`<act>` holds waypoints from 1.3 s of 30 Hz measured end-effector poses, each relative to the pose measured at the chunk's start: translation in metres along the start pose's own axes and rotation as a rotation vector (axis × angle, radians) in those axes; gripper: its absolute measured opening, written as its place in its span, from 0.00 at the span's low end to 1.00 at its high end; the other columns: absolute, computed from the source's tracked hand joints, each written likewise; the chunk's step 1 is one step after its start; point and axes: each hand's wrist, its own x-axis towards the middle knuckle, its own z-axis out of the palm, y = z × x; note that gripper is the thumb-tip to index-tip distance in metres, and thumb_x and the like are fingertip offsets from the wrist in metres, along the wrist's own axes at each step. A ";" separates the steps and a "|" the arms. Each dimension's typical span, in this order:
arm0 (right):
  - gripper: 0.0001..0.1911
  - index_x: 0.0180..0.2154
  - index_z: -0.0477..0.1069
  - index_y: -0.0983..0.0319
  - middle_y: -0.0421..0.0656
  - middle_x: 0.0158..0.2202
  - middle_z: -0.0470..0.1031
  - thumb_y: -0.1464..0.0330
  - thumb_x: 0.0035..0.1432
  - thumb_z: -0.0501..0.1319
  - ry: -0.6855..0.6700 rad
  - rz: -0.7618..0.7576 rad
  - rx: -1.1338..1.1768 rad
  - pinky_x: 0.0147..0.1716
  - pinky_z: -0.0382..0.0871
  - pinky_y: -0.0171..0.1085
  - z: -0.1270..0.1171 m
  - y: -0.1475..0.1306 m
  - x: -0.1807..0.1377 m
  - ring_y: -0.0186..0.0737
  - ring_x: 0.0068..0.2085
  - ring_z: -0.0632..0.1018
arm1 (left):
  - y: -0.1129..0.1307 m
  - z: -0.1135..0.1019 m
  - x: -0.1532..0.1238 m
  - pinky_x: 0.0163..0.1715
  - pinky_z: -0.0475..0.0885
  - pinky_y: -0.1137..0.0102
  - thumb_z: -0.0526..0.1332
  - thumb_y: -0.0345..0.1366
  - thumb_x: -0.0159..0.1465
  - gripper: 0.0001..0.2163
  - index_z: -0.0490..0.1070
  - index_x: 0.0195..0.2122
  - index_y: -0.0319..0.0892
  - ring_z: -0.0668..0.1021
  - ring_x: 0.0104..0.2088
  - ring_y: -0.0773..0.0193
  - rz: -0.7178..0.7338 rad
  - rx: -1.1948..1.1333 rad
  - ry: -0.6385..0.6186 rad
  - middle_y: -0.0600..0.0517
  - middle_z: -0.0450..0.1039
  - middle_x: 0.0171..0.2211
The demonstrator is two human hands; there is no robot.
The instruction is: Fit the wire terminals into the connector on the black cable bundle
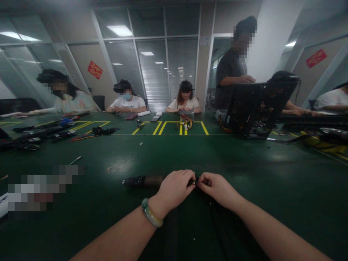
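My left hand (pixel 175 187) and my right hand (pixel 216 187) meet near the front middle of the dark green table (pixel 174 156). Both have their fingers curled and pinched together on a small dark part (pixel 195 182) between them; I cannot make out what it is. A dark cylindrical tool (pixel 141 181) lies on the table and runs left from under my left hand. A green bangle (pixel 150 214) sits on my left wrist.
An open black computer case (pixel 258 108) stands at the right rear, a standing person behind it. Seated people work along the far and side edges. Cables and tools (pixel 40 136) lie at the left, a wire bundle (pixel 186 121) inside yellow floor-tape marks at the far middle.
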 end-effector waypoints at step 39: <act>0.07 0.35 0.73 0.60 0.38 0.31 0.76 0.64 0.61 0.59 -0.013 0.010 -0.004 0.28 0.62 0.32 -0.001 -0.001 -0.001 0.37 0.31 0.75 | 0.002 -0.002 -0.002 0.48 0.69 0.63 0.62 0.34 0.61 0.09 0.66 0.42 0.44 0.75 0.45 0.58 0.000 -0.026 0.042 0.51 0.72 0.45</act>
